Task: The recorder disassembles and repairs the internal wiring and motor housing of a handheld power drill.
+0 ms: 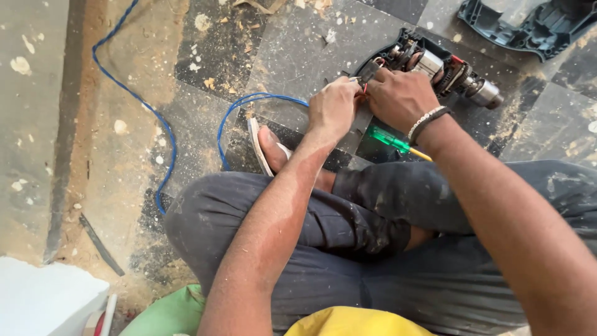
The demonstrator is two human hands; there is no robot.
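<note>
Hands on opened drill [429,65], floor.
Left hand [333,109] pinching thin wires [362,84]; right hand [398,93] pressed flat on casing, grasping nothing visible.

Both arms are reaching forward over crossed legs. The left hand [333,109] is curling its fingers in a pinch, and the right hand [398,96] is lying knuckles-up, just beside it.

Bare forearms; beaded bracelet [426,118] on right wrist; dusty dark trousers [373,249]; yellow shirt [357,323]; pale flip-flop [261,148].

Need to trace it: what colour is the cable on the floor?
Blue cable, clearest in the head view.
</note>
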